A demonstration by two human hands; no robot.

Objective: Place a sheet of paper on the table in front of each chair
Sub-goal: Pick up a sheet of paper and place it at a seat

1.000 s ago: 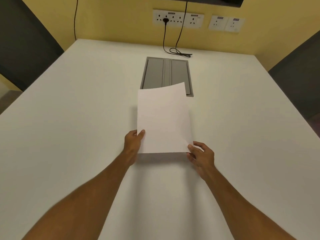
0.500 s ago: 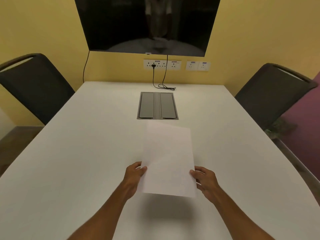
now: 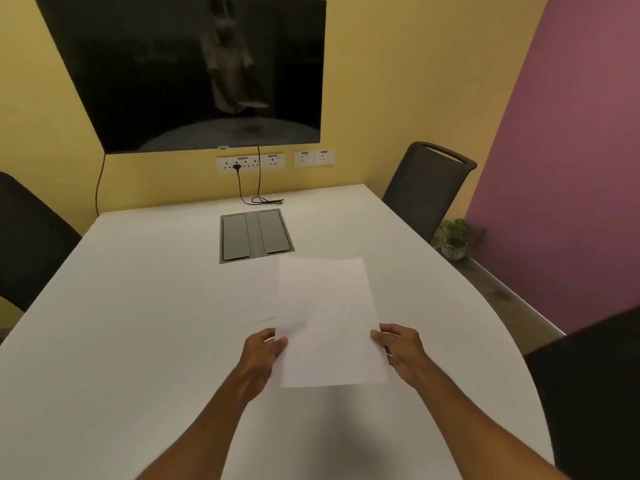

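Both hands hold one sheet of paper above the white bench.

The left hand [image 3: 265, 351] pinches the left edge of the sheet of paper [image 3: 329, 320] and the right hand [image 3: 400, 348] pinches its right edge; each grip is closed on the sheet, just right of the frame's centre, lifted off the bench [image 3: 138, 306] with a shadow beneath. A second sheet [image 3: 258, 296] lies flat on the bench just left of it. Beyond sits a grey cable hatch [image 3: 254, 235]. Black chairs stand at upper right [image 3: 426, 192], left edge [image 3: 31, 244] and lower right [image 3: 595, 393].
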